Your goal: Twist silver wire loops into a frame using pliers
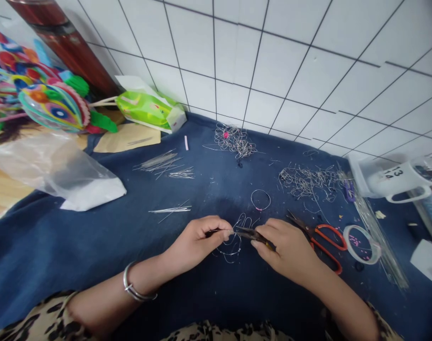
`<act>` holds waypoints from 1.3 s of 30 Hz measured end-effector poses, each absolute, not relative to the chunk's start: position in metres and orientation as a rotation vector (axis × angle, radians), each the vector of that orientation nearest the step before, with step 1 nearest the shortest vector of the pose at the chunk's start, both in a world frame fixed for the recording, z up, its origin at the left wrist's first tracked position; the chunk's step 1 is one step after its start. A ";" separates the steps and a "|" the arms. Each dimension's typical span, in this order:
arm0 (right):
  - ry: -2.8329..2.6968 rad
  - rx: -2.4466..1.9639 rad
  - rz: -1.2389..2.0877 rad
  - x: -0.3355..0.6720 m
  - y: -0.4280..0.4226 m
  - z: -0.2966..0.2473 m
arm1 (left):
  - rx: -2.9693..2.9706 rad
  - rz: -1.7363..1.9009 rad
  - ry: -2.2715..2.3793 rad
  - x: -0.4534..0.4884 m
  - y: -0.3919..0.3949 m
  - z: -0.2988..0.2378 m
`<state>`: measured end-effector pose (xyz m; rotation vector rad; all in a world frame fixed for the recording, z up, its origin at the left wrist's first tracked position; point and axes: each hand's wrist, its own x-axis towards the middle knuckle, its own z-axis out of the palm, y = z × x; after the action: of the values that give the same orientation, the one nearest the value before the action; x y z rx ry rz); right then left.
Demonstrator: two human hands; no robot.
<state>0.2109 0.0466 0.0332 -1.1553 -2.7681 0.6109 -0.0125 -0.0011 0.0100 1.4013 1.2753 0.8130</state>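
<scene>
Tiled wall [237,57] at the back: white, glossy, dark grid lines. Below it, dark blue cloth [95,246], soft & matte, w/ small scraps scattered on it. Both hands are at work low-centre, approx. mid-cloth. L hand [203,237] pinches the wire piece [231,254] b/w thumb & curled fingers; a dark sliver shows in the curl, can't tell what. R hand [286,246] is wrapped round the pliers [253,234], tips right by L thumb; whether the jaws grip wire, too small to tell.

Orange-handled scissors [317,234] lie beside R hand, unused. Two springy tangles of thin silvery wire further back: one by the wall [237,142] w/ a pink bit in it, one to the right [304,182]. Straight, stiff needle-like wires [171,210] lie left of the hands, loose.

Progress: the wire piece looks partway, IMO; roundish, but w/ loose loops sticking out, so not yet tidy. One thin ring [251,201] just beyond it looks done: neat, roundish, lying flat, w/ tiny pink beads [260,209] on its near edge. Clear round dish [374,255] holds more pink specks, prob. spare beads.
</scene>
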 end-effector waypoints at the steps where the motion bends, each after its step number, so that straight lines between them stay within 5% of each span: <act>1: -2.776 -1.145 0.611 0.211 0.047 0.032 | 1.402 0.806 1.272 -0.012 -0.001 0.010; 28: -2.942 -0.842 -0.246 0.206 0.039 0.030 | 1.326 0.706 1.157 -0.013 -0.005 0.012; 39: -2.886 -0.954 -0.027 0.208 0.037 0.025 | 1.309 0.710 1.165 -0.015 -0.004 0.014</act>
<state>0.2083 0.0371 0.0255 -0.9544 -2.8864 -0.0270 -0.0150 -0.0038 0.0141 1.3086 1.1651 0.7099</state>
